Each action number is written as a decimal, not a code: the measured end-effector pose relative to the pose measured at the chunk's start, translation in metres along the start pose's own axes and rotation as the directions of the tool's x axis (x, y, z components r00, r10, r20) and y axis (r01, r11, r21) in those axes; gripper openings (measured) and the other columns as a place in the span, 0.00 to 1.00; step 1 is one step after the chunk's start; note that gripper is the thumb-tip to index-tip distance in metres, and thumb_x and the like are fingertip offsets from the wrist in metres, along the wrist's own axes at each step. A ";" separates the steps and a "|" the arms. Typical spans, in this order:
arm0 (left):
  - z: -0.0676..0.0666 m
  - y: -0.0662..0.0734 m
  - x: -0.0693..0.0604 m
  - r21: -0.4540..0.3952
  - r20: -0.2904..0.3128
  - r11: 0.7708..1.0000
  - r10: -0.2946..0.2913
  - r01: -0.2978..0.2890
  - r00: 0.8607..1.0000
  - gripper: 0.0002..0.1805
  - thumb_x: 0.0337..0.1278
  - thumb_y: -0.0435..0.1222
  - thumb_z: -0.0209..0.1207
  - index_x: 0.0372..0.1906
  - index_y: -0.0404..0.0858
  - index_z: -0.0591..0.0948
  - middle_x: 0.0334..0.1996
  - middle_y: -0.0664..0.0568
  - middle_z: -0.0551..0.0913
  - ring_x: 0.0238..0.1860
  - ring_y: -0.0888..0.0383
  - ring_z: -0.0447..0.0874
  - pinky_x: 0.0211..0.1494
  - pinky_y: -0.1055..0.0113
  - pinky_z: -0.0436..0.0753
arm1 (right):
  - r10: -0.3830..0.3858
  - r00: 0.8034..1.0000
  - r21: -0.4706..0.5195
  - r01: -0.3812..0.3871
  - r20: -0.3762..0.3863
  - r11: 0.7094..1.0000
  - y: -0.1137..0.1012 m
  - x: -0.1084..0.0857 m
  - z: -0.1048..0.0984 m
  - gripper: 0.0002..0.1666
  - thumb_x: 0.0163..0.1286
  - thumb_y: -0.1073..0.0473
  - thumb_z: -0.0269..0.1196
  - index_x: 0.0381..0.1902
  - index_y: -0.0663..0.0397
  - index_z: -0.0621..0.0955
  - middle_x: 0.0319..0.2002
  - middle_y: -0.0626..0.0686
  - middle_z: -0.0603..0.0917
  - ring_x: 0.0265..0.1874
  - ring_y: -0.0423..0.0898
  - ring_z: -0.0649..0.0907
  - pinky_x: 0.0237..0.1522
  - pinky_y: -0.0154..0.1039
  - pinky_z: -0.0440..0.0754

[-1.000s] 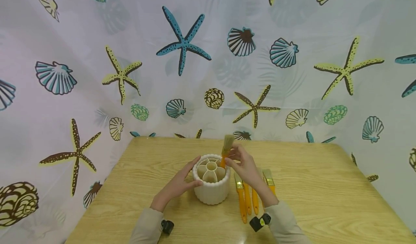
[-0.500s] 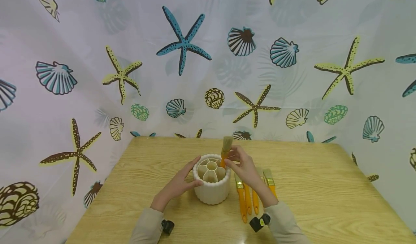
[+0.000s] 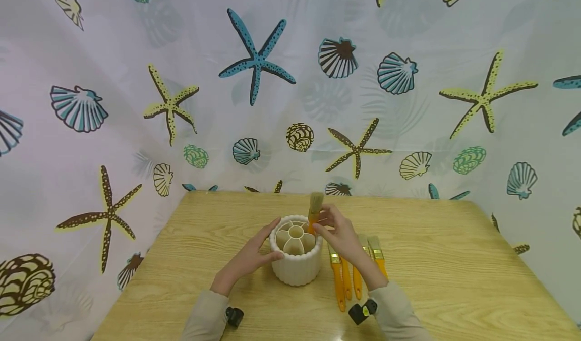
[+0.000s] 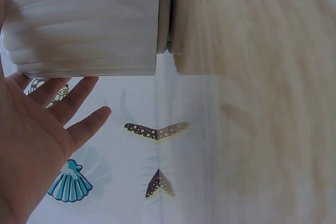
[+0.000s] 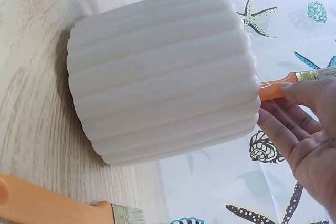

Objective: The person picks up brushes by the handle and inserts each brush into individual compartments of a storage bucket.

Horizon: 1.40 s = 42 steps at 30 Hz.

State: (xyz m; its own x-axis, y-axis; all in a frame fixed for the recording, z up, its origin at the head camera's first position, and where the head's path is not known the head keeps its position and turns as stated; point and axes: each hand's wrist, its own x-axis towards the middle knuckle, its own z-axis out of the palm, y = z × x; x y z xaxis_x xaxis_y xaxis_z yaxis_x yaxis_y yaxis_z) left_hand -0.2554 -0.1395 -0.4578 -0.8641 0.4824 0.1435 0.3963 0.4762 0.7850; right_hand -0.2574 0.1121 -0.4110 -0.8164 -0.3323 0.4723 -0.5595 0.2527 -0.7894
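A white ribbed round holder [image 3: 296,270] with several compartments around a central ring stands on the table; its side fills much of the right wrist view [image 5: 168,77]. My left hand [image 3: 249,256] rests on its left rim, thumb at the front and fingers spread along the side, as the left wrist view shows too [image 4: 42,129]. My right hand [image 3: 339,232] pinches the orange handle of a brush [image 3: 314,215], bristles up, its lower end inside a right rear compartment. The right wrist view shows thumb and fingers on that handle [image 5: 274,89].
Several orange-handled brushes [image 3: 339,285] lie on the wooden table [image 3: 218,230] just right of the holder, bristles pointing away, partly under my right forearm. A white curtain [image 3: 290,99] printed with starfish and shells surrounds the table's back and sides.
The brush in my right hand has sunk slightly lower into the holder and shifted a little left, the hand moving with it. My left hand and the holder have stayed nearly still.
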 end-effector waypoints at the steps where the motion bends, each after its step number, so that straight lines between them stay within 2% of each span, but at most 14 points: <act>1: 0.000 0.000 0.000 0.000 0.000 1.000 0.000 0.000 1.000 0.46 0.56 0.48 0.60 0.74 0.50 0.47 0.73 0.53 0.48 0.72 0.49 0.46 0.68 0.43 0.56 | -0.002 1.000 -0.006 0.002 0.000 1.000 0.000 0.000 0.000 0.20 0.63 0.72 0.59 0.53 0.67 0.69 0.43 0.66 0.81 0.41 0.59 0.82 0.40 0.39 0.83; 5: 0.001 -0.003 0.000 -0.004 0.002 1.000 0.002 -0.002 1.000 0.46 0.56 0.48 0.60 0.74 0.51 0.47 0.73 0.53 0.48 0.72 0.48 0.46 0.68 0.42 0.56 | -0.001 1.000 -0.017 0.001 0.004 1.000 0.000 0.000 0.000 0.19 0.63 0.71 0.59 0.52 0.66 0.70 0.43 0.65 0.81 0.40 0.59 0.82 0.40 0.38 0.83; 12: 0.011 -0.033 0.010 0.003 -0.034 1.000 -0.001 0.001 0.999 0.46 0.54 0.48 0.61 0.72 0.61 0.46 0.73 0.59 0.48 0.72 0.49 0.46 0.68 0.41 0.55 | 0.032 0.999 -0.020 -0.032 0.000 0.999 0.001 -0.001 0.000 0.20 0.63 0.71 0.59 0.53 0.66 0.69 0.44 0.65 0.81 0.43 0.59 0.82 0.42 0.39 0.83; 14: 0.012 -0.036 0.011 0.002 -0.042 1.000 0.005 -0.005 0.999 0.46 0.54 0.48 0.62 0.72 0.64 0.46 0.72 0.61 0.48 0.72 0.50 0.47 0.68 0.41 0.56 | 0.048 0.999 -0.020 -0.048 -0.009 0.999 0.001 -0.002 -0.001 0.22 0.63 0.70 0.59 0.55 0.66 0.69 0.45 0.65 0.80 0.45 0.59 0.81 0.43 0.41 0.83; 18: 0.012 -0.037 0.010 -0.004 -0.052 1.000 0.016 -0.016 0.999 0.46 0.52 0.51 0.62 0.71 0.67 0.47 0.72 0.64 0.49 0.72 0.52 0.48 0.68 0.42 0.57 | 0.057 0.998 -0.003 -0.057 -0.029 0.998 0.004 -0.002 -0.004 0.27 0.63 0.70 0.60 0.59 0.66 0.67 0.49 0.67 0.77 0.49 0.61 0.79 0.47 0.44 0.81; 21: 0.012 -0.037 0.010 -0.004 -0.054 1.000 0.026 -0.026 0.998 0.46 0.52 0.51 0.62 0.71 0.65 0.47 0.72 0.64 0.49 0.72 0.51 0.48 0.68 0.42 0.56 | 0.048 0.998 0.018 -0.047 -0.037 0.999 0.010 -0.002 -0.006 0.30 0.63 0.70 0.60 0.61 0.66 0.65 0.50 0.68 0.76 0.50 0.62 0.78 0.48 0.45 0.80; 27: 0.012 -0.036 0.010 0.005 -0.050 1.000 0.020 -0.020 0.999 0.46 0.52 0.53 0.61 0.71 0.65 0.47 0.72 0.64 0.49 0.72 0.51 0.48 0.67 0.41 0.57 | 0.027 0.998 0.046 -0.025 -0.053 0.999 0.036 -0.003 -0.008 0.32 0.64 0.66 0.61 0.64 0.57 0.63 0.53 0.64 0.76 0.53 0.60 0.77 0.49 0.43 0.80; 33: 0.012 -0.038 0.011 0.006 -0.046 1.000 0.010 -0.010 0.999 0.46 0.52 0.54 0.61 0.71 0.67 0.46 0.72 0.64 0.49 0.72 0.51 0.48 0.68 0.42 0.57 | 0.024 0.998 0.063 -0.021 -0.055 0.998 0.043 -0.005 -0.011 0.31 0.64 0.63 0.61 0.64 0.51 0.65 0.54 0.62 0.75 0.53 0.57 0.78 0.49 0.40 0.80; 35: 0.012 -0.039 0.012 0.005 -0.046 1.000 0.009 -0.009 0.999 0.46 0.52 0.54 0.61 0.71 0.68 0.46 0.72 0.64 0.49 0.72 0.52 0.48 0.68 0.42 0.57 | 0.021 0.998 0.065 -0.017 -0.053 0.998 0.043 -0.006 -0.012 0.30 0.64 0.64 0.61 0.64 0.53 0.65 0.54 0.64 0.75 0.53 0.58 0.77 0.50 0.41 0.80; 42: 0.013 -0.041 0.012 -0.009 -0.046 1.000 0.009 -0.010 0.999 0.47 0.51 0.54 0.61 0.72 0.65 0.47 0.72 0.64 0.48 0.72 0.52 0.48 0.68 0.43 0.56 | 0.030 0.999 0.053 -0.028 -0.032 0.998 0.021 -0.009 -0.015 0.30 0.64 0.71 0.58 0.63 0.66 0.64 0.53 0.70 0.73 0.52 0.64 0.76 0.50 0.47 0.79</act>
State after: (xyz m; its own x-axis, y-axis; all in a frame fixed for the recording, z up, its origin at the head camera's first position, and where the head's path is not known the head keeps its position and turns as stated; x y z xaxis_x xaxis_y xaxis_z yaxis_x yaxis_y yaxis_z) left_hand -0.2781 -0.1439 -0.4956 -0.8736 0.4528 0.1782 0.4018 0.4647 0.7890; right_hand -0.2639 0.1345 -0.4260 -0.8368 -0.2956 0.4609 -0.5281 0.2132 -0.8220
